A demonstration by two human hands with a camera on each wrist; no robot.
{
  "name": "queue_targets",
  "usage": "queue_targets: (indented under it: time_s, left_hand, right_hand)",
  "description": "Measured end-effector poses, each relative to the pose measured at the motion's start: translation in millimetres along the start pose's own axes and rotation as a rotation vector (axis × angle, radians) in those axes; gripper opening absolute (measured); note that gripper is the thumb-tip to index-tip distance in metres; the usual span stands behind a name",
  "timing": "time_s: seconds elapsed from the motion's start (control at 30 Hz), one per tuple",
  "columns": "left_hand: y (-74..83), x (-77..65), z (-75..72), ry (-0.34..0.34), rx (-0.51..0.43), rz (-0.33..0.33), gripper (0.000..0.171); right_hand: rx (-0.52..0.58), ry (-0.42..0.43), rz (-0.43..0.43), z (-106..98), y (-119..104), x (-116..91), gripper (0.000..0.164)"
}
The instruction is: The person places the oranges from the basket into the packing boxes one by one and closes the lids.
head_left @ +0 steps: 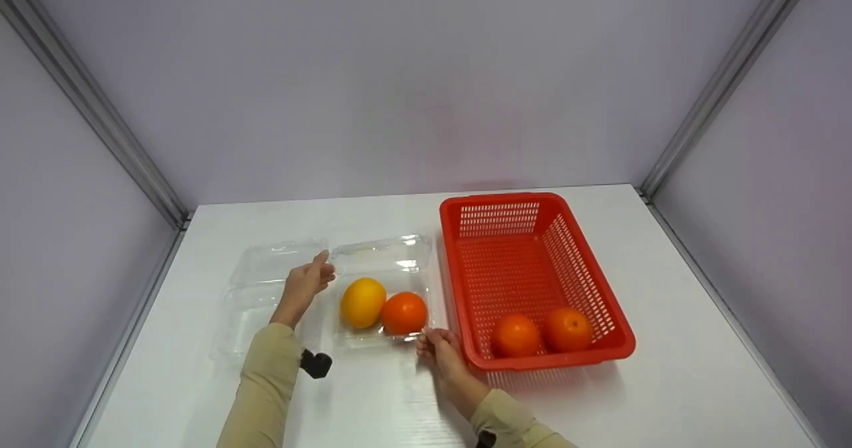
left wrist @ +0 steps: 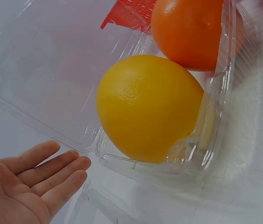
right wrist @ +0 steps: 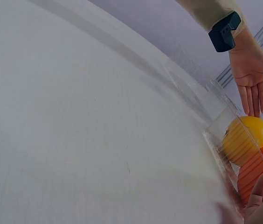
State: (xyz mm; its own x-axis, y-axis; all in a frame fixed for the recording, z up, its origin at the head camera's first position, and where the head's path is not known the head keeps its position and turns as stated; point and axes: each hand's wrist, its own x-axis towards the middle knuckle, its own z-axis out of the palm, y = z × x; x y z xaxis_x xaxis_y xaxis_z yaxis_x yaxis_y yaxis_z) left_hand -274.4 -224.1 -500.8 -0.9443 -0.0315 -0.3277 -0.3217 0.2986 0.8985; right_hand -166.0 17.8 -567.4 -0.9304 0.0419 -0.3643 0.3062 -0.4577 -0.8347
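A clear plastic clamshell container (head_left: 383,341) lies with its lid (head_left: 379,256) raised at the back. Its base holds a smooth yellow fruit (head_left: 363,303) on the left and an orange (head_left: 404,313) on the right, side by side. My right hand (head_left: 447,361) pinches the near right corner of the container's rim, beside the orange. In the head view my left hand (head_left: 307,285) is beside the lid's left edge, between two containers. The left wrist view shows its fingers (left wrist: 52,172) extended, palm up and holding nothing, near the yellow fruit.
To the right, a red plastic basket (head_left: 449,261) with slotted walls holds two oranges (head_left: 516,336) at its near end. Another clear clamshell container (head_left: 256,295) lies open on the left of the white table (head_left: 386,401). Pale panels surround the table's back and sides.
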Motion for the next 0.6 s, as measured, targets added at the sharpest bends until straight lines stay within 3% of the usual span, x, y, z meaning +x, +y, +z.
queue_targets:
  time_s: [0.17, 0.33, 0.6]
  left_hand:
    - [-3.7, -3.9, -5.1, -0.047, -0.027, 0.038, 0.063]
    - [-5.9, -8.5, -7.1, -0.050, -0.040, 0.080, 0.055]
    - [-7.8, -17.4, -11.6, -0.087, 0.008, 0.120, 0.046]
  right_hand:
    - [-0.022, -0.013, -0.003, 0, -1, -1, 0.024]
    - [-0.030, -0.028, 0.002, -1, -3, -2, 0.025]
    - [-0.031, -0.015, 0.004, -1, -1, -2, 0.020]
